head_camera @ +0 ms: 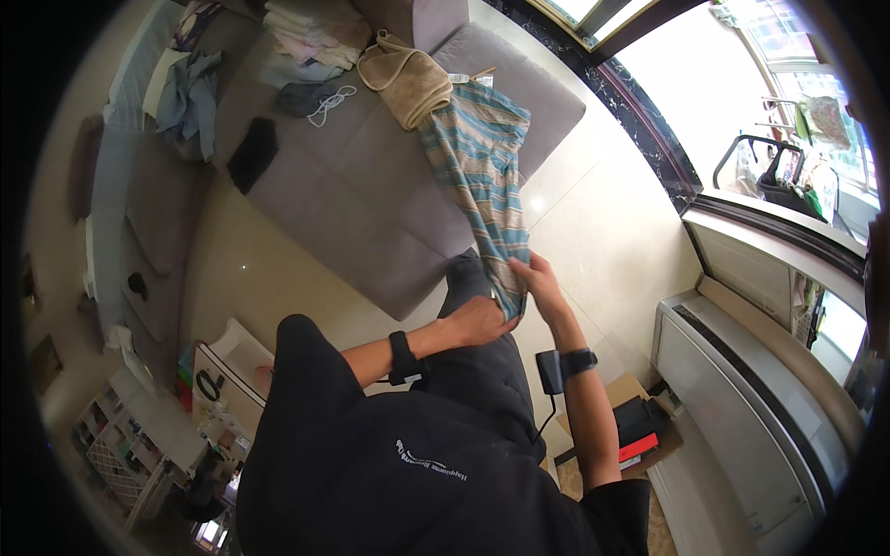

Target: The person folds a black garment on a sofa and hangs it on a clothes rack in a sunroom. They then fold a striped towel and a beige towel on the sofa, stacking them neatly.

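A striped blue-and-tan cloth garment stretches from the grey upholstered sofa towards my body. My left hand grips its near end, over my dark trousers. Slightly higher up and on the right side, my right hand pinches the same fabric between thumb and fingers. The garment's far end lies on the sofa against a folded brown towel. White tags stick out at that far end.
A dark folded cloth with a white cord, a black cloth and stacked folded clothes lie on the sofa. A grey-blue garment drapes at the left. A floor-standing white appliance and an open box stand at right.
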A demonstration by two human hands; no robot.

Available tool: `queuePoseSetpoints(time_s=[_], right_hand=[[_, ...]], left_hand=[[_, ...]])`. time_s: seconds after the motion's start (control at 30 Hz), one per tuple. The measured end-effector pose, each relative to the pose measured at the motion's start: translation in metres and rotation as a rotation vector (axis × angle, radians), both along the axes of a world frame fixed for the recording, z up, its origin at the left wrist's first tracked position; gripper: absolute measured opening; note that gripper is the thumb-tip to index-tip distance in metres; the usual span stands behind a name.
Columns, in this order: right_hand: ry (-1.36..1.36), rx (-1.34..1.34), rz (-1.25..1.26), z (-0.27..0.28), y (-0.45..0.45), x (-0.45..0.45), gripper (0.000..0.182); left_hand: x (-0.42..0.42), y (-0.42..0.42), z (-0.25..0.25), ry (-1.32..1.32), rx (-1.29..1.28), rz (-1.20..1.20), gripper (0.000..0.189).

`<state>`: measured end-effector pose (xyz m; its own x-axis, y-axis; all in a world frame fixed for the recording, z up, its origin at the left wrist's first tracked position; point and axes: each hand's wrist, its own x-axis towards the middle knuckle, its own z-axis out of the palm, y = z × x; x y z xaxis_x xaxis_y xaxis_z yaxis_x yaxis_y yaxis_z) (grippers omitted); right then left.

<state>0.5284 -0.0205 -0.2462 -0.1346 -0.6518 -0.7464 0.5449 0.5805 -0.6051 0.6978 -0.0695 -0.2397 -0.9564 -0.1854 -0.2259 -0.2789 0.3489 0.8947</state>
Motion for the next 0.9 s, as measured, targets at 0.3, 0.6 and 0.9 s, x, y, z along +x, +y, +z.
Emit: queuePoseSetpoints(time_s=[0.3,0.6,0.9], right_hand=[[0.433,-0.662,0.352,0.134,0.038,0.124,0.021],[0.122,-0.472,0.057,0.189,0.163,0.147,0.024],[0.175,-0.323,-0.18,0.213,0.209,0.236,0.027]], left_hand=[[0.15,0.087,-0.035,0.03,0.444,0.36,0.06],[0.175,0.054,-0.04,0.139,-0.374,0.617,0.044],[0.187,0.106,-0.011,0.004,0.604,0.268,0.048]])
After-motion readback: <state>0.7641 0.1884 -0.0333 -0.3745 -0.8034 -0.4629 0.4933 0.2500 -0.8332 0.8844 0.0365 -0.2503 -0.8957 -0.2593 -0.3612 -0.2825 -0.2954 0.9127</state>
